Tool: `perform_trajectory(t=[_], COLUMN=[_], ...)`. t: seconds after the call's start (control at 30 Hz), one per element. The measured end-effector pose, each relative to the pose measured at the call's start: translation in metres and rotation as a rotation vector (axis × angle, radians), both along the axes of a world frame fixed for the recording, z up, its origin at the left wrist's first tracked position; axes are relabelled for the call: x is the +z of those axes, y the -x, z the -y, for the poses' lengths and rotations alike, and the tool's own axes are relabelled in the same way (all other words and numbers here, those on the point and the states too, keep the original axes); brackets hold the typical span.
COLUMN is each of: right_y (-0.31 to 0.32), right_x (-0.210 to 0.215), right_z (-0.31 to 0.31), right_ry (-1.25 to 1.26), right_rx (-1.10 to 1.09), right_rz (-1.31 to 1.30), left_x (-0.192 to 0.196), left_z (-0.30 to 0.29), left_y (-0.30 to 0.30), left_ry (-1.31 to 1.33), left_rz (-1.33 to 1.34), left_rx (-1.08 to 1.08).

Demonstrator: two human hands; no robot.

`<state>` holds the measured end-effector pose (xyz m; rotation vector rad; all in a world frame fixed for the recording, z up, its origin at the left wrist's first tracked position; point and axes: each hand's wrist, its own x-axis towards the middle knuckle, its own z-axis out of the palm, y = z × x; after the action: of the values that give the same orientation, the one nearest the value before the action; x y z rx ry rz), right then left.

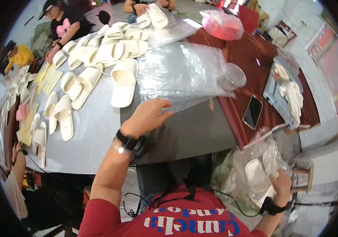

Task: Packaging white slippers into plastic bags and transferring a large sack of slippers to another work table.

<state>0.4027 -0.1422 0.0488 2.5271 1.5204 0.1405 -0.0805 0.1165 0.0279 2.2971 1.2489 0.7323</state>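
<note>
My left hand [148, 115] reaches over the table with its thumb and fingers apart, holding nothing. Its fingertips are at the near edge of a stack of clear plastic bags [180, 69]. A single white slipper [124, 83] lies just beyond that hand. Low on the right, my right hand [281, 183] is closed at the edge of a pair of white slippers [258, 174] in clear plastic. Those slippers are down beside the table, over a large clear sack [237, 168]. The exact grip of the right fingers is partly hidden.
Several white slippers [109, 51] cover the table's left and far parts. A round clear tub [232, 77] rests by the bags. A phone [252, 112] and a blue-grey basket [275, 93] with white cloth lie on brown fabric. Other people [68, 29] sit around the table.
</note>
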Motion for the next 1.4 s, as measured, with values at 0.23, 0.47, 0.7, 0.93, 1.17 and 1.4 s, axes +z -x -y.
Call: perform_trajectory(t=[0.23, 0.47, 0.7, 0.93, 1.17, 1.4], right_y=[0.041, 0.073, 0.083, 0.093, 0.115, 0.158], right_x=[0.031, 0.049, 0.039, 0.044, 0.060, 0.065], right_z=[-0.026, -0.047, -0.074, -0.074, -0.102, -0.161], right_ry=[-0.160, -0.260, -0.319, -0.365, -0.561, -0.751], right_rx=[0.215, 0.309, 0.467, 0.473, 0.649, 0.937], right_rz=[-0.086, -0.155, -0.233, -0.254, -0.317, -0.327], left_x=[-0.070, -0.060, -0.062, -0.031, 0.028, 0.048], left_z=[-0.124, -0.134, -0.169, -0.180, -0.093, -0.029], left_y=[-0.020, -0.044, -0.036, -0.002, 0.034, 0.049], left_ry=[-0.173, 0.072, 0.167, -0.458, -0.335, -0.177], left_rz=[0.069, -0.212, 0.023, 0.568, 0.908, 1.021], left_rx=[0.458, 0.594, 0.650, 0.734, 0.365, 0.277])
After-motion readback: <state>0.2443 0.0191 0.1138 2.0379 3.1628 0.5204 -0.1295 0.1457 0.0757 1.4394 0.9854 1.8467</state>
